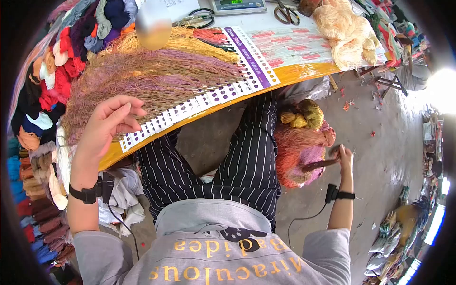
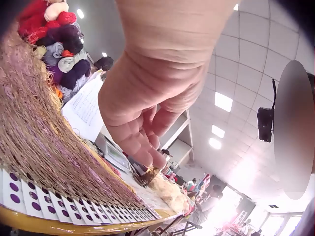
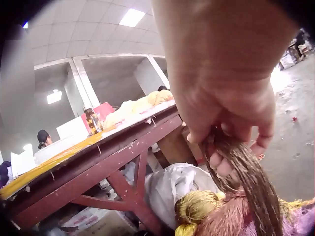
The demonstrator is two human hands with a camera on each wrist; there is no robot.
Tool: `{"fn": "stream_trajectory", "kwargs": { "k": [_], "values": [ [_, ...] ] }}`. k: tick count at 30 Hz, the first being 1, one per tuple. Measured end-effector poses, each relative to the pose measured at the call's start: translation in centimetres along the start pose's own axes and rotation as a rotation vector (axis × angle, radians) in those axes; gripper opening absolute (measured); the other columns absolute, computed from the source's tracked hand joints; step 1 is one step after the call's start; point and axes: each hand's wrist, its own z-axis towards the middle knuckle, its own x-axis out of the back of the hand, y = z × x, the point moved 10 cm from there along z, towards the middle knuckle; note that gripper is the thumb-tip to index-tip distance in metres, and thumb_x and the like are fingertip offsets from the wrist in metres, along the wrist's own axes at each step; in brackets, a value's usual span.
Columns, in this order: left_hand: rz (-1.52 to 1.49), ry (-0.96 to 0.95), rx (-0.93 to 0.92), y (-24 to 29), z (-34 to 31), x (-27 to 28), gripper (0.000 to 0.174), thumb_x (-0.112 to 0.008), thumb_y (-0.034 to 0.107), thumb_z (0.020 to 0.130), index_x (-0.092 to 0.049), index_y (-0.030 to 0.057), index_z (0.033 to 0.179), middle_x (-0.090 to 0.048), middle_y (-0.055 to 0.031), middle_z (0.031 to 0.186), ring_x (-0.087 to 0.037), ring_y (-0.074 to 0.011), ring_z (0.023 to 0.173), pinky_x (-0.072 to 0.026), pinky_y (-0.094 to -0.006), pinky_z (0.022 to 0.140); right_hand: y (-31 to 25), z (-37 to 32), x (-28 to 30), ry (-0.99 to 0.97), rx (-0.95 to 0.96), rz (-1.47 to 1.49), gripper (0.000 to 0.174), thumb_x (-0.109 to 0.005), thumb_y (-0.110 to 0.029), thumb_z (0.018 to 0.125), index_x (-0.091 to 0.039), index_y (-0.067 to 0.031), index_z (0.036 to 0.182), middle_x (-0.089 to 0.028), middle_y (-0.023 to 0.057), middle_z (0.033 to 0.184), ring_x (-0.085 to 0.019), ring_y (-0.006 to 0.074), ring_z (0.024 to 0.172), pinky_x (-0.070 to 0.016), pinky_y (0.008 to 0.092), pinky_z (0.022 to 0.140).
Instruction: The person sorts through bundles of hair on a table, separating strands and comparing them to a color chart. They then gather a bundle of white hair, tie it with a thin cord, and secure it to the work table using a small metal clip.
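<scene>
My right hand (image 1: pixel 346 159) grips a brown skein of thread (image 3: pixel 253 187) beside the table, its fingers hooked through the loop. Just under it lies a heap of orange and pink skeins (image 1: pixel 292 147), topped by olive and yellow ones (image 1: pixel 304 114). My left hand (image 1: pixel 114 121) hovers over the table's near left part, fingers loosely bent and nothing visible in them. Beneath and beside it spread long brownish-purple threads (image 1: pixel 142 80). They run to a row of white cards with dark dots (image 1: pixel 190 108) along the table's curved edge.
A Cross Stitch card (image 1: pixel 254 57) lies mid-table, near a digital scale (image 1: pixel 237 5), scissors (image 1: pixel 287 13) and a cream skein bundle (image 1: pixel 344 33). Coloured skeins (image 1: pixel 61 71) crowd the left. The yellow table edge (image 1: pixel 299 73) passes over my lap. In the right wrist view, a red-brown table frame (image 3: pixel 98 182) shows.
</scene>
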Motion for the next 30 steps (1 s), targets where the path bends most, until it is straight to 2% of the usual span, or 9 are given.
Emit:
{"fn": "stream_trajectory", "kwargs": {
  "k": [5,8,18,21,23,26,27,28,30],
  "values": [
    [-0.024,0.023,0.023,-1.9,-0.9,1.1,0.024,-0.048,0.019,0.094,-0.055,0.0027,0.111,-0.063,-0.0072,0.097,-0.062,-0.0105,0.074,-0.0515,-0.0236,0.068,-1.4,7.8,1.2,0.194,-0.023,-0.016,0.040,-0.056,-0.038,0.088,-0.059,-0.0027,0.105,-0.061,0.0014,0.085,-0.058,0.0106,0.069,-0.0428,0.0249,0.059],
    [-0.071,0.076,0.030,-3.9,-2.5,3.3,0.025,-0.048,0.020,0.094,-0.055,0.0029,0.112,-0.062,-0.0076,0.099,-0.062,-0.0105,0.076,-0.0514,-0.0244,0.070,-6.2,6.8,-1.8,0.091,-0.036,0.092,0.043,-0.056,-0.034,0.089,-0.054,-0.0027,0.118,-0.062,0.0039,0.097,-0.059,0.0116,0.078,-0.0455,0.0245,0.063],
    [-0.380,0.561,0.134,-17.2,-12.4,16.6,0.026,-0.056,0.022,0.091,-0.058,0.0030,0.109,-0.063,-0.0074,0.101,-0.063,-0.0160,0.086,-0.0512,-0.0296,0.076,-11.5,3.8,-12.4,-0.368,0.285,-0.040,0.028,-0.056,-0.020,0.089,-0.057,0.0010,0.108,-0.059,0.0045,0.090,-0.055,0.0098,0.077,-0.0467,0.0219,0.060],
    [-0.536,0.772,0.088,-22.2,-15.3,21.6,0.028,-0.056,0.020,0.090,-0.055,0.0032,0.112,-0.061,-0.0080,0.104,-0.060,-0.0169,0.093,-0.0502,-0.0307,0.080,-10.7,2.6,-14.8,-0.435,0.002,0.139,0.029,-0.056,-0.019,0.090,-0.055,-0.0003,0.111,-0.057,0.0024,0.084,-0.054,0.0080,0.068,-0.0424,0.0182,0.053],
    [-0.652,0.914,0.044,-25.2,-16.8,25.3,0.031,-0.057,0.020,0.089,-0.052,0.0026,0.115,-0.058,-0.0094,0.108,-0.058,-0.0172,0.097,-0.0497,-0.0314,0.081,-12.5,1.0,-16.0,-0.520,-0.084,0.082,0.032,-0.057,-0.016,0.088,-0.053,-0.0003,0.115,-0.059,0.0041,0.093,-0.059,0.0116,0.079,-0.0479,0.0211,0.064],
    [-0.825,1.166,-0.093,-34.3,-18.1,36.4,0.029,-0.056,0.015,0.088,-0.051,0.0044,0.115,-0.055,-0.0098,0.109,-0.054,-0.0193,0.103,-0.0486,-0.0338,0.082,-15.1,0.0,-16.7,-0.499,-0.025,0.008,0.029,-0.058,-0.021,0.089,-0.053,-0.0043,0.112,-0.061,0.0022,0.091,-0.059,0.0102,0.065,-0.0495,0.0226,0.061],
    [0.132,1.067,-0.355,-33.0,-16.5,41.6,0.029,-0.057,0.015,0.086,-0.052,0.0066,0.113,-0.054,-0.0105,0.107,-0.053,-0.0203,0.103,-0.0475,-0.0368,0.079,-16.6,-0.1,-17.4,-0.505,0.001,0.008,0.029,-0.058,-0.021,0.089,-0.053,-0.0043,0.112,-0.061,0.0022,0.091,-0.059,0.0102,0.065,-0.0495,0.0226,0.061],
    [0.126,1.088,-0.369,-28.1,-14.3,41.2,0.029,-0.057,0.015,0.086,-0.052,0.0066,0.113,-0.054,-0.0105,0.107,-0.053,-0.0203,0.103,-0.0475,-0.0368,0.079,-18.2,-0.4,-18.2,-0.519,0.034,-0.006,0.029,-0.058,-0.022,0.089,-0.054,-0.0045,0.112,-0.061,0.0021,0.091,-0.059,0.0104,0.066,-0.0490,0.0229,0.062],
    [-0.303,1.462,0.102,-24.4,-14.8,40.7,0.041,-0.057,0.026,0.085,-0.049,0.0011,0.116,-0.053,-0.0164,0.113,-0.053,-0.0231,0.102,-0.0464,-0.0348,0.077,-21.3,-1.2,-19.3,-0.540,0.100,-0.036,0.028,-0.058,-0.022,0.089,-0.055,-0.0050,0.111,-0.062,0.0021,0.092,-0.059,0.0108,0.068,-0.0481,0.0234,0.064]
  ]
}}
